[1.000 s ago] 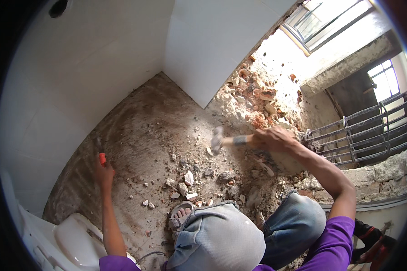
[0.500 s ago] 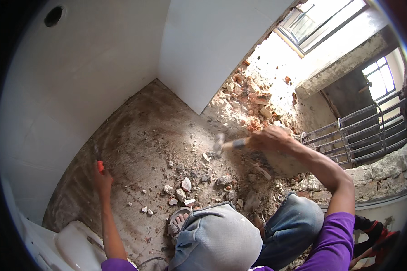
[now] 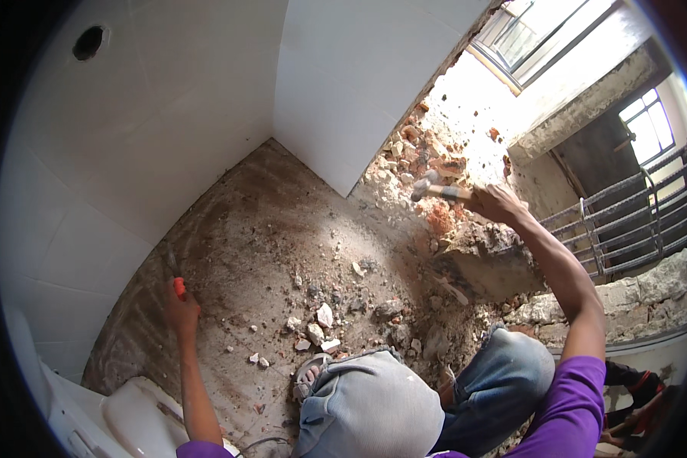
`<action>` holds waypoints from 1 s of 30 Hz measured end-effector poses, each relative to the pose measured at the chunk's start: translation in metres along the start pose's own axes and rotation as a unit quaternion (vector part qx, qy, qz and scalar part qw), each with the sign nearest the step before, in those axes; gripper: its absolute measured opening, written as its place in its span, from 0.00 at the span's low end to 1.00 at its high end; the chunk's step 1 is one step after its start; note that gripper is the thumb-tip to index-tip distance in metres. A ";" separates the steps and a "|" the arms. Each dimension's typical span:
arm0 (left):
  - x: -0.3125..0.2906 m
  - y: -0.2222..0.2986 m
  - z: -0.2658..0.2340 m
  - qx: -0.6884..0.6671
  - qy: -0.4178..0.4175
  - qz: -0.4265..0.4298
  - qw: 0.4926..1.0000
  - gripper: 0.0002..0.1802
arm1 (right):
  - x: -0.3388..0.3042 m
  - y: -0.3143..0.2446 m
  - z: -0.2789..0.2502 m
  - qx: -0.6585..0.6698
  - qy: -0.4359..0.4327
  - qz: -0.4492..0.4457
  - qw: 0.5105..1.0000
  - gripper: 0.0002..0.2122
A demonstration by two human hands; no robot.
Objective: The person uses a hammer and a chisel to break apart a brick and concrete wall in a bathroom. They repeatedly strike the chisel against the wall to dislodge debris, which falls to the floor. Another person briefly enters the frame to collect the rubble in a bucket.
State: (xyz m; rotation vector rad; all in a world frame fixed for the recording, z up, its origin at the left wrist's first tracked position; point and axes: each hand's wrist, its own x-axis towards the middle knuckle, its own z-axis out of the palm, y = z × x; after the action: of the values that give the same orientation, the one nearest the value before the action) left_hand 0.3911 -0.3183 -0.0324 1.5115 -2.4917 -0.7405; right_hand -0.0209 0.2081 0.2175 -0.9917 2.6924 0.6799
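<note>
Hands well apart, both closed: your left hand (image 3: pixel 182 311) is wrapped round an orange-handled tool (image 3: pixel 179 287), your right hand (image 3: pixel 502 204) round the handle of a hammer (image 3: pixel 449 192). Biggest first: pale wall (image 3: pixel 153 130) fills your left side, meeting a second white wall (image 3: pixel 343 84) at a corner; that one ends in a ragged edge. Dusty brown floor (image 3: pixel 237 221) spreads below, littered with grit. Your jeans (image 3: pixel 374 408) show knees bent at bottom center, purple sleeves either side. Past the ragged edge, broken brick and plaster rubble (image 3: pixel 443 164) lies in bright light. Rebar cage (image 3: pixel 611 221) juts out at right, above a broken masonry edge (image 3: pixel 633 294). White ceramic fixture (image 3: pixel 133 416) sits lower left, beside your left forearm. At the lower right edge, another person (image 3: pixel 641 401) is partly visible, dim. Hammer is raised, head pointing left, seen against the rubble; can't tell its clearance. Sandal (image 3: pixel 304 382) pokes out by your knee, pale chunks (image 3: pixel 325 314) just ahead of it. Round dark hole (image 3: pixel 88 43) up in the pale wall. Orange-handled tool's thin shaft points toward the foot of that wall; tip blurred, contact unclear.
</note>
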 end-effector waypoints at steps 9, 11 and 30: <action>0.009 -0.005 0.012 0.008 0.027 0.021 0.999 0.26 | -0.016 -0.098 0.016 0.022 0.184 -0.388 0.903 0.16; 0.006 0.003 0.003 -0.013 -0.001 -0.003 1.000 0.27 | -0.003 -0.083 0.024 0.014 -0.026 -0.263 0.964 0.17; 0.014 -0.024 0.019 -0.034 0.041 0.051 0.997 0.27 | -0.003 -0.053 0.006 -0.022 -0.167 -0.045 0.985 0.12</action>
State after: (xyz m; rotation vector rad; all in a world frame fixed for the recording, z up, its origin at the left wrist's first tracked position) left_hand 0.3968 -0.3328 -0.0621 1.3528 -2.4368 -0.7246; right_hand 0.0155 0.1770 0.1947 -0.9101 2.3377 0.8108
